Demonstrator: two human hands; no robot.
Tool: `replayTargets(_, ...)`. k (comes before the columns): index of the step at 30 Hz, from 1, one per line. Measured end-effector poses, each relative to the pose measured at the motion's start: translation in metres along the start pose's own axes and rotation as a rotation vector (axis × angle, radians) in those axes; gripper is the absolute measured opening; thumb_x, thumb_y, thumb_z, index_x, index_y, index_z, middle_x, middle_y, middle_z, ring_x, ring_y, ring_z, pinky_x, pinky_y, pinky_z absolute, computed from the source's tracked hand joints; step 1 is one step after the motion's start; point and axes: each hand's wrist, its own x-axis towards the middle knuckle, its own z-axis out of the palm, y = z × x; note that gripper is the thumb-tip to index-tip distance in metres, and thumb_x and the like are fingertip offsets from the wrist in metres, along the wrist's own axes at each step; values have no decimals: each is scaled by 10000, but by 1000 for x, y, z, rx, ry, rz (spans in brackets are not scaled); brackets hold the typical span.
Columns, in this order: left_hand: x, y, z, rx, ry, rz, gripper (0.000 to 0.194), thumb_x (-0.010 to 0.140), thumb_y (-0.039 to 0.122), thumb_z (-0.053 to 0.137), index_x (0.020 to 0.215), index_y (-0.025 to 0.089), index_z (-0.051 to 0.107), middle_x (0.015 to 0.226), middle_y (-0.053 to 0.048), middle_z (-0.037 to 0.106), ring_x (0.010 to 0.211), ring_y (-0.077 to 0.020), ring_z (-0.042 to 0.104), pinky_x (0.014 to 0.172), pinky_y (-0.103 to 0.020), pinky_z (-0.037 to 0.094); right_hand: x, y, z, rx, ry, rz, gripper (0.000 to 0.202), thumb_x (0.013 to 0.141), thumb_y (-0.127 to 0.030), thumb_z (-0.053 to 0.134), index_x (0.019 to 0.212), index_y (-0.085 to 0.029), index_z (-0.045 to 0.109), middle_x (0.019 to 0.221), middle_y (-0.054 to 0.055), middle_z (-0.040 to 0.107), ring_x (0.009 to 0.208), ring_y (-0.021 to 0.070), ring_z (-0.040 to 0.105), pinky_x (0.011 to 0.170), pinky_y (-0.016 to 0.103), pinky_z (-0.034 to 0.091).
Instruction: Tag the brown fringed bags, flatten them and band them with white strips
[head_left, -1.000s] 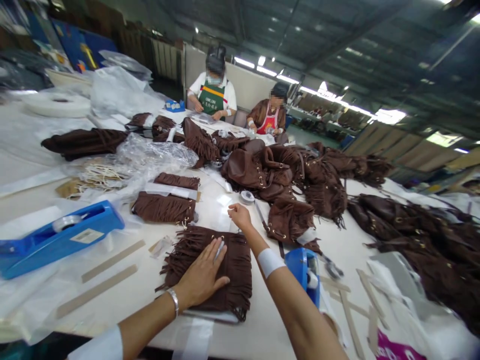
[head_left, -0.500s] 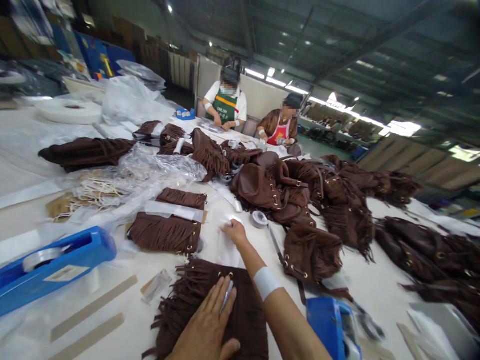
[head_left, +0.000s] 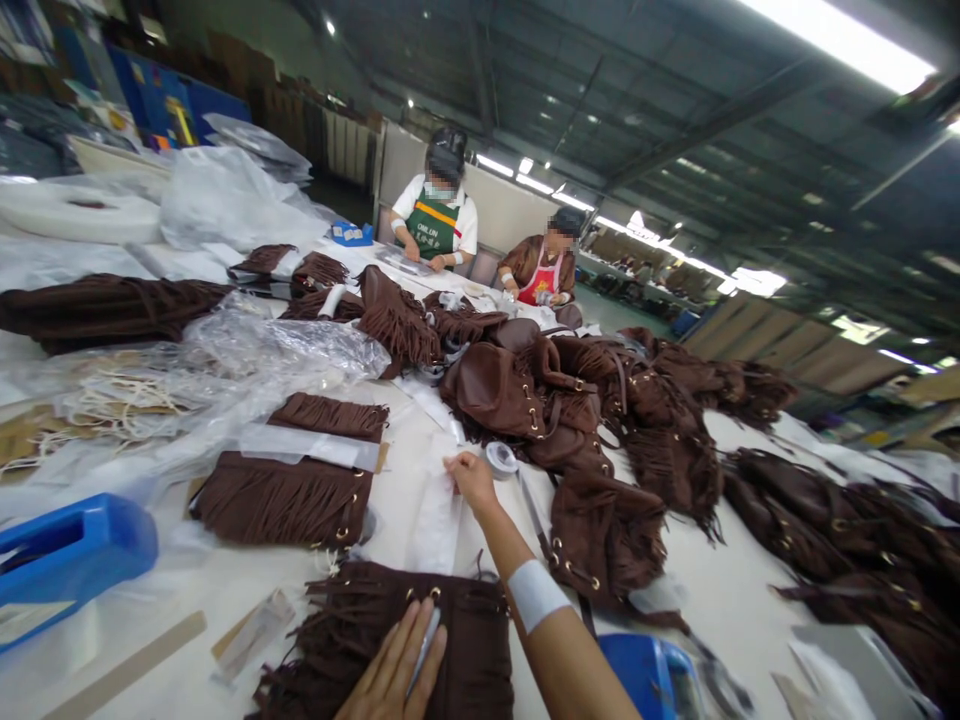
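My left hand (head_left: pixel 397 665) lies flat on a dark brown fringed bag (head_left: pixel 472 625) with gold eyelets, at the bottom of the view. A slim silver, pen-like tool (head_left: pixel 425 650) is tucked between its fingers. Further forward, my right hand (head_left: pixel 472 482) pinches the far right edge of a translucent white strip (head_left: pixel 435 525) on the table. Just beyond that hand rests a roll of clear tape (head_left: pixel 500 460). Left of the strip lies a folded fringed bag (head_left: pixel 289 495) with a white band (head_left: pixel 307 445) across it.
Many brown bags (head_left: pixel 495 390) are heaped across the table's middle and right. Blue tape dispensers (head_left: pixel 90 555) stand at left and lower right. Clear plastic (head_left: pixel 285 345) and white cords (head_left: pixel 112 400) lie left. Two people (head_left: pixel 435 215) work at the far end.
The view has tilted and shifted, so the table's things sit lower and further left. My right hand still pinches the strip, and my left hand stays on the bag.
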Motion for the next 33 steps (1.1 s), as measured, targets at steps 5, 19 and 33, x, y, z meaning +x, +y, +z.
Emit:
replayTargets(5, 10, 5, -37, -179, -124, -97, 880, 861, 553, 605, 1558, 144, 257, 1575, -165, 374, 1414, -320, 417, 1067, -384, 482, 0, 2, -7, 77, -39, 33, 239, 956, -371, 616, 931, -134, 628, 814, -9, 628, 658, 102, 593, 615, 254, 524)
replayTargets(19, 12, 12, -58, -264, -187, -135, 837, 884, 498, 605, 1568, 199, 225, 1654, -118, 186, 1495, -318, 258, 1138, -450, 409, -26, -1, -32, 196, -21, 100, 275, 962, -353, 609, 1144, -146, 614, 1080, 60, 650, 888, 170, 652, 768, 351, 576)
replayTargets(33, 20, 12, -61, -65, -178, -45, 801, 865, 522, 603, 1537, 186, 326, 1621, -135, 295, 1496, -354, 230, 1231, -542, 49, -14, 20, -36, 256, 6, 147, 274, 962, -353, 610, 1140, -146, 615, 1074, 58, 649, 877, 166, 652, 753, 341, 578)
